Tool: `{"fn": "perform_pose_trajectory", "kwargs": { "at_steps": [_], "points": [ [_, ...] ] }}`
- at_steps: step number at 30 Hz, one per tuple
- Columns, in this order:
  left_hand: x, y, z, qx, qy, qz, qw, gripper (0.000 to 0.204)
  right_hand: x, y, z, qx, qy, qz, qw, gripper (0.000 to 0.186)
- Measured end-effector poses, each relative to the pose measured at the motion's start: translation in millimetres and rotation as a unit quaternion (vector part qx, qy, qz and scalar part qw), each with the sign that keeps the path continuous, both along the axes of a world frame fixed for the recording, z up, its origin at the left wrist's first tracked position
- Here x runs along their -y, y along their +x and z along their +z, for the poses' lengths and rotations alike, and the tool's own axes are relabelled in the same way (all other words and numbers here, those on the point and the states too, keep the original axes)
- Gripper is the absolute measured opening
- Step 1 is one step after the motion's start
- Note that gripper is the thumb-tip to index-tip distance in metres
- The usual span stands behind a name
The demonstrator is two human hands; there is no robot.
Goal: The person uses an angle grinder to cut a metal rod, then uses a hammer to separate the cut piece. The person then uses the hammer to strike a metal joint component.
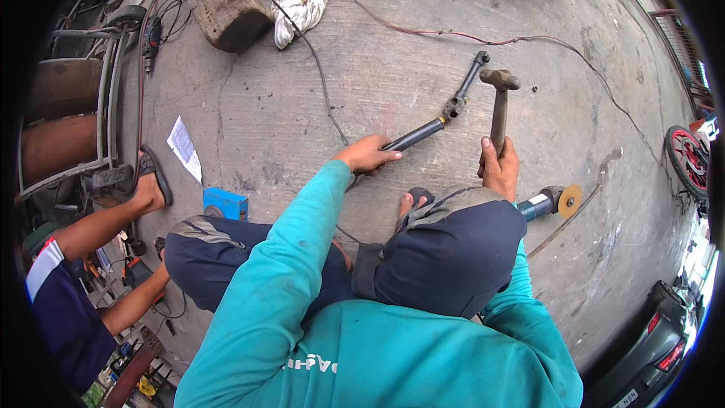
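My left hand [365, 156] is closed round the near end of a black metal shaft [417, 136]. Midway along, the shaft has a universal joint [454, 108], and a thinner section runs from it to a second joint at the far right end. In my right hand [500, 171] is a hammer [499, 109], gripped low on its handle with the head up. The hammer head is close to the shaft's far section but looks apart from it. Beside my right knee an angle grinder [545, 202] with a tan disc lies on the concrete floor.
A blue box [225, 203] and a sheet of paper [183, 149] lie left of my knees. Cables [445, 32] cross the floor ahead. A rusty metal block [224, 1], a white rag [313, 0] and a drill [152, 45] are farther off. Another person [72, 310] sits at left.
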State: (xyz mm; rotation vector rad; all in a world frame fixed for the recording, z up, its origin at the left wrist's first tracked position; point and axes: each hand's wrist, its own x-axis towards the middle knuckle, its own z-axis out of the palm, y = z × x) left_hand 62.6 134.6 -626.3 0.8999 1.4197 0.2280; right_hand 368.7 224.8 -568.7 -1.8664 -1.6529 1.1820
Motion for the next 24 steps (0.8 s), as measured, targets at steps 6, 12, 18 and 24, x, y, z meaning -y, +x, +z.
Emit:
{"fn": "perform_pose_trajectory", "kwargs": {
  "at_steps": [6,12,18,24],
  "points": [
    [-0.1,-21.4,11.5,0.117,0.027,0.002,0.993,0.042,9.6,12.7,-2.2,-0.121,-0.087,-0.092,0.985,0.027],
    [-10.9,-32.7,23.8,0.13,0.03,0.048,0.99,0.053,17.8,47.0,-37.4,-0.124,-0.116,-0.122,0.978,0.027],
    [-12.3,-40.7,24.3,0.153,0.062,0.058,0.985,0.042,8.5,72.4,-23.5,-0.036,-0.15,-0.057,0.986,0.047],
    [-17.2,-43.5,24.0,0.177,0.11,0.064,0.976,0.034,-21.8,88.6,10.7,0.138,-0.098,0.096,0.981,0.051]
  ]
}}
